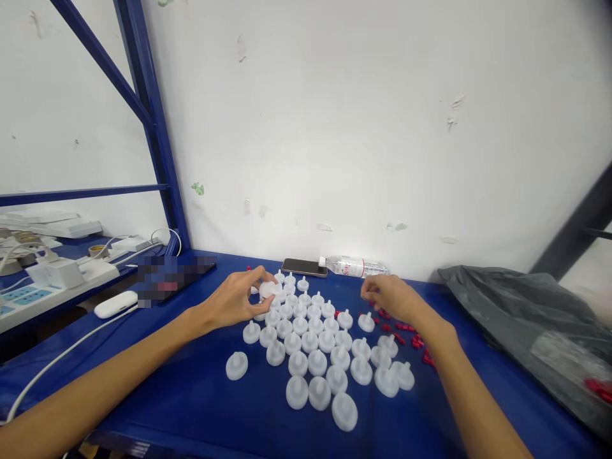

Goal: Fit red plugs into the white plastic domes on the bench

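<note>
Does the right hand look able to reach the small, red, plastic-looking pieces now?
Probably yes: several small, red, plastic-looking pieces lie close to the right hand, and nothing visible blocks the way.

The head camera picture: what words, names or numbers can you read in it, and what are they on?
No text can be read for sure.
Clear bottle: red marks on its label, too small and blurred to read.
Flat device: its screen is pixelated, so nothing there can be read.
Blue table: a pale marking on its front edge, too blurred to read.
White stemmed discs: no lettering shows.
</note>
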Demonstrator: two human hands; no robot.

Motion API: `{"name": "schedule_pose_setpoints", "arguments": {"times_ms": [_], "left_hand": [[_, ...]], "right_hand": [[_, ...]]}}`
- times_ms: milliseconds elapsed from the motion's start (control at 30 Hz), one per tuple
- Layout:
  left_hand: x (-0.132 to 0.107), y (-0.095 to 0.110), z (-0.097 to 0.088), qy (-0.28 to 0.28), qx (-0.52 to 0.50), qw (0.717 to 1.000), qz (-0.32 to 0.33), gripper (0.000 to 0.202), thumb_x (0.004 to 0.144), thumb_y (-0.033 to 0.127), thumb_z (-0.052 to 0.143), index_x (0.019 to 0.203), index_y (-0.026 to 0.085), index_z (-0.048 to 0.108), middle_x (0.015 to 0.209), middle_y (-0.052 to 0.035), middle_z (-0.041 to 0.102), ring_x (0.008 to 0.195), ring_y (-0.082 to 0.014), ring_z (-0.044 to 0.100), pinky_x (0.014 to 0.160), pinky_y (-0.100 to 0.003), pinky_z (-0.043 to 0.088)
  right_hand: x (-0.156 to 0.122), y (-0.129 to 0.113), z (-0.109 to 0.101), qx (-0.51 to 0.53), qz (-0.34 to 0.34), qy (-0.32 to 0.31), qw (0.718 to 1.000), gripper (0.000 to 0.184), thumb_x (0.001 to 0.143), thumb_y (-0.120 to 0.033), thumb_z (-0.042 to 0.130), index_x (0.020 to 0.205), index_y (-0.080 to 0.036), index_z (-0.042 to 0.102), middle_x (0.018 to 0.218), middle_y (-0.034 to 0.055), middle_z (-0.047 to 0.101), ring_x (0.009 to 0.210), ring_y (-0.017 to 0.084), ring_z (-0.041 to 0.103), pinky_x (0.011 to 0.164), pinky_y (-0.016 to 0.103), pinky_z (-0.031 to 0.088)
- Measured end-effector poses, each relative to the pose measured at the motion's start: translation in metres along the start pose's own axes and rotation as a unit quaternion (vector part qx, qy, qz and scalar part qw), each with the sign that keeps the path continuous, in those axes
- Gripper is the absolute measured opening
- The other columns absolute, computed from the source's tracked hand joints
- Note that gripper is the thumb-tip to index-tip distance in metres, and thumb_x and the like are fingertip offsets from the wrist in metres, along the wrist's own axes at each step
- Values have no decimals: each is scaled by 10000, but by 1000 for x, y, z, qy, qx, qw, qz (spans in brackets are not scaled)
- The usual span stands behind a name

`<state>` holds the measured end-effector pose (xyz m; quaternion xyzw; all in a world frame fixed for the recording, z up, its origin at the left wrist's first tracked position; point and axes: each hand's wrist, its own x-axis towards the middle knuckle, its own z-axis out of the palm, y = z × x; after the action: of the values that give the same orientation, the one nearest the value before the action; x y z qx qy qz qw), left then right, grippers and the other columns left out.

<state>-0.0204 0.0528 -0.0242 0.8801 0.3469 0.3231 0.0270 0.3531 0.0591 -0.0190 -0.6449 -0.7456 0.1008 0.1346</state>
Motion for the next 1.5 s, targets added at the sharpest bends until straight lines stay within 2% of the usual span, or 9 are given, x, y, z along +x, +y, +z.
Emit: {"name": "schedule_pose_setpoints", "arguments": {"times_ms": [100, 200, 367, 533, 867, 1200, 1267, 1433, 1500], "left_hand": [[-2, -1, 3, 7, 5, 1000, 3, 204, 914, 320, 649, 1057, 194, 576, 861, -9, 723, 590, -128, 592, 566, -263, 488], [-3, -2, 5, 14, 13, 1000, 19, 289, 940, 411, 662, 1113, 188, 596, 661, 46, 641, 545, -136, 574, 556, -262, 471], [-5, 0, 8, 15, 15, 998, 55, 318, 976, 440, 639, 1171, 192, 600, 820, 16, 688, 595, -114, 609, 569, -233, 476], [-6, 6, 10, 7, 11, 996, 83, 313, 976, 422, 653, 1190, 199, 600, 967, -20, 704, 629, -98, 596, 569, -214, 476], [-6, 11, 10, 25, -3, 994, 104, 288, 972, 366, 674, 1201, 204, 606, 1012, -26, 701, 652, -86, 610, 553, -195, 453], [-5, 13, 11, 13, -28, 996, 84, 304, 981, 383, 656, 1232, 213, 654, 1102, -61, 736, 695, -102, 631, 590, -198, 500], [-5, 14, 11, 21, -36, 997, 68, 343, 984, 395, 647, 1270, 207, 658, 1067, -70, 764, 696, -121, 650, 590, -208, 516], [-4, 18, 12, 54, -67, 996, 2, 439, 970, 421, 656, 1331, 172, 663, 826, -50, 796, 487, -118, 577, 538, -247, 527], [-3, 21, 12, 51, -94, 994, -28, 470, 955, 429, 672, 1342, 164, 656, 806, -40, 796, 437, -109, 565, 489, -238, 519]], "right_hand": [[-1, -19, -2, 24, -48, 19, 998, 127, 917, -204, 582, 997, -243, 674, 884, -42, 762, 633, 99, 673, 653, 235, 451], [-8, -47, -2, 40, -111, 55, 991, 225, 930, -235, 613, 1145, -292, 646, 924, -48, 768, 728, 132, 691, 704, 262, 474], [-24, -92, 13, 51, -246, 134, 959, 243, 972, -290, 634, 1215, -297, 616, 988, -35, 777, 747, 146, 695, 697, 279, 462], [-34, -115, 33, -54, -326, 193, 924, 236, 1025, -285, 561, 1257, -267, 599, 964, -4, 765, 766, 164, 706, 582, 279, 356], [-34, -117, 46, -80, -341, 235, 907, 260, 1031, -240, 545, 1284, -283, 589, 886, -37, 734, 697, 133, 676, 526, 288, 273], [-34, -116, 47, -85, -359, 263, 892, 241, 1024, -209, 552, 1253, -255, 610, 862, -39, 725, 675, 127, 666, 518, 283, 287], [-35, -117, 48, -77, -365, 274, 886, 206, 1022, -208, 558, 1215, -247, 621, 867, -41, 731, 680, 123, 675, 518, 280, 300], [-37, -123, 49, -47, -356, 325, 875, 161, 1035, -237, 545, 1169, -253, 632, 868, -43, 743, 671, 117, 690, 524, 269, 332], [-37, -126, 49, -40, -346, 328, 878, 161, 1039, -235, 533, 1161, -248, 638, 908, -35, 754, 678, 120, 698, 523, 269, 339]]}}
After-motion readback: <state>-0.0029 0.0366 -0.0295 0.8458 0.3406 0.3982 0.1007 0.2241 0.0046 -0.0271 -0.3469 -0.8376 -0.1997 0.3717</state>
